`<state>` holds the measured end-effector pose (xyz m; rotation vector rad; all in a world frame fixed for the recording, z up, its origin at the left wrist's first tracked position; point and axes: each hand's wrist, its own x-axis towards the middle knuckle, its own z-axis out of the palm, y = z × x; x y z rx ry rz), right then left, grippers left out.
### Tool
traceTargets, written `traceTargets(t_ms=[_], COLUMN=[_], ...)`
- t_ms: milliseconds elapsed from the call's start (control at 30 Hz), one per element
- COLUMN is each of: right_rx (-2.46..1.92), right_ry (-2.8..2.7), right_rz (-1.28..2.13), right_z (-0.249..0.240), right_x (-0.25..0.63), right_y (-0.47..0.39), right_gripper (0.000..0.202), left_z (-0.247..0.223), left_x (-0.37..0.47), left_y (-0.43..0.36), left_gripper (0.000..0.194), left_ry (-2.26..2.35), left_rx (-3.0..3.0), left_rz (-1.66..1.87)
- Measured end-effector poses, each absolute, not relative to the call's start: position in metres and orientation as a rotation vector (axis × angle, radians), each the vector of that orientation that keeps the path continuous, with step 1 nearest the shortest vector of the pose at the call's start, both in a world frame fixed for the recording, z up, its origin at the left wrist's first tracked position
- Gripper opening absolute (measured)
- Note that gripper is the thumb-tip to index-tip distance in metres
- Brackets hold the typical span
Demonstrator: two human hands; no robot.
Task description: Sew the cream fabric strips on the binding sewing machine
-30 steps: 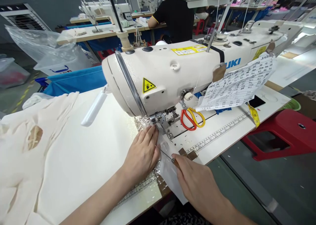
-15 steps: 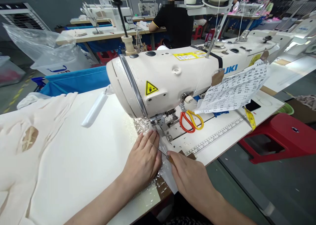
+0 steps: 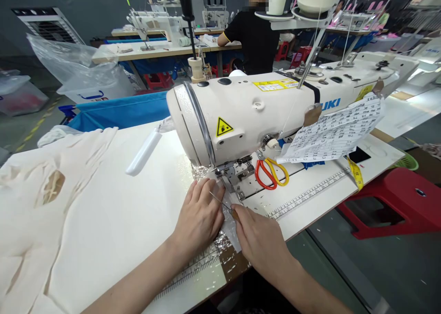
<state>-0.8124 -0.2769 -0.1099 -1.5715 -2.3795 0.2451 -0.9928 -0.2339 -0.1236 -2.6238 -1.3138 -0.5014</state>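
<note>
My left hand (image 3: 201, 213) lies flat, fingers stretched out, on a thin whitish strip of cloth (image 3: 230, 231) just in front of the sewing machine's presser foot area. In my right hand (image 3: 258, 231) is an awl (image 3: 223, 204), gripped by its brownish handle. Its thin metal shaft points left across the fingers of my left hand; I cannot tell whether it touches them. The white sewing machine (image 3: 237, 116) stands right beyond both hands. Under my hands the bed is covered with shiny clear film (image 3: 225, 245). The needle itself is hidden.
Scissors (image 3: 272, 174) with red and yellow handles lie right of the needle area. A handwritten sheet (image 3: 334, 135) hangs from the machine. Cream cloth (image 3: 51, 213) covers the table's left side. A red stool (image 3: 396, 204) stands at right. A person in black (image 3: 255, 38) sits behind.
The view has shifted, so the machine and table appear further right. The near end of the whitish strip has moved toward the machine. Both hands keep about the same pose.
</note>
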Motion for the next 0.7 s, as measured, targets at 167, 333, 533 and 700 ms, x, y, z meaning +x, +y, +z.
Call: traceTargets(t_ms=[167,333,533,700], right_rx=[-1.565,-1.471,-1.432,-1.442], right_ry=[-2.361,-2.186,-1.923,-1.964], right_rz=[0.189,0.391,0.954,0.902], right_z=[-0.112,-0.114,-0.108,-0.108], right_x=[-0.817,-0.813,-0.807,-0.808], right_y=[-0.27,-0.272,-0.287,-0.294], right_gripper=[0.029,0.031,0.035,0.035], left_z=[-0.125,-0.126,-0.12,-0.123], left_x=[-0.996,-1.001,-1.002,-0.991], left_y=[-0.226,-0.218,-0.223,-0.237], left_gripper=[0.043,0.042,0.044,0.04], left_ry=[-1.316,-1.336,-1.344,-1.307], left_rx=[-2.627,-2.598,-2.529,-2.612], left_rz=[-0.51,-0.419,-0.396,-0.542])
